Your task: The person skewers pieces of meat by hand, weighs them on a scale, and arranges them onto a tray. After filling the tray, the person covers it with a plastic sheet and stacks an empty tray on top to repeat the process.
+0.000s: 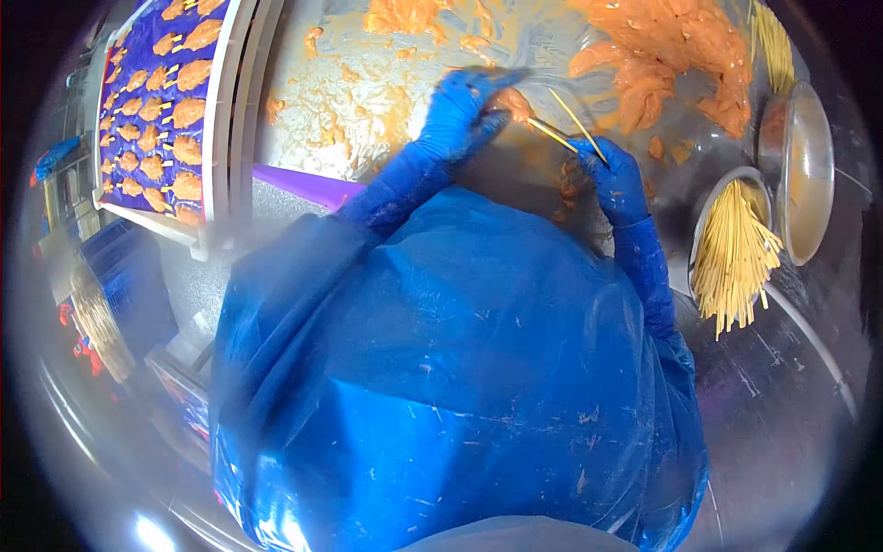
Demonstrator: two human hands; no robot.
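I see the left hand (460, 112) holding a piece of raw meat (514, 103). Beside it, the right hand (616, 179) grips two wooden skewers (554, 135), one touching the meat. The meat looks squishy and slippery, best cupped round its middle.

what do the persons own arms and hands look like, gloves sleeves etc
The left grip and right grip are covered by blue gloves. Darker blue, creased sleeves run up from the gloves, meeting a looser, shiny blue plastic-like gown with small pale flecks. No cables or printed markings can be made out.
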